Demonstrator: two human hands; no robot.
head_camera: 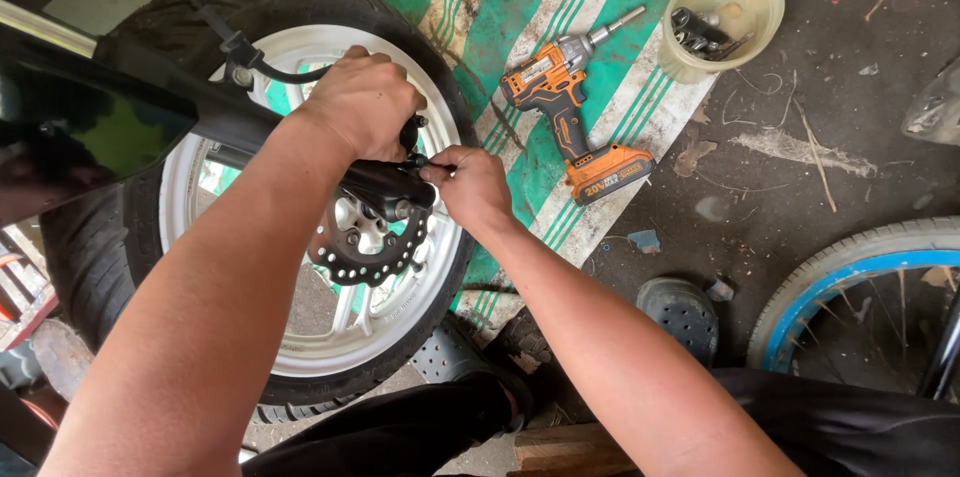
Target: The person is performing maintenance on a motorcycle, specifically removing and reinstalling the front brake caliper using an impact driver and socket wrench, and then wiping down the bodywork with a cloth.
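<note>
Caliper [385, 187] between hands, left hand [362, 102] above, right hand [470, 187] beside

A dark, dirt-stained floor [800, 197] is seen, strewn with twigs and scraps. A green-and-white striped mat [520, 17] is spread over its upper middle part. An orange cordless impact wrench [575, 122] is laid on the mat, and a yellowish plastic tub [722, 17] holding small tools is set at the mat's right edge. A white-rimmed motorcycle wheel [290, 237] is stood on the floor at the left.
</note>
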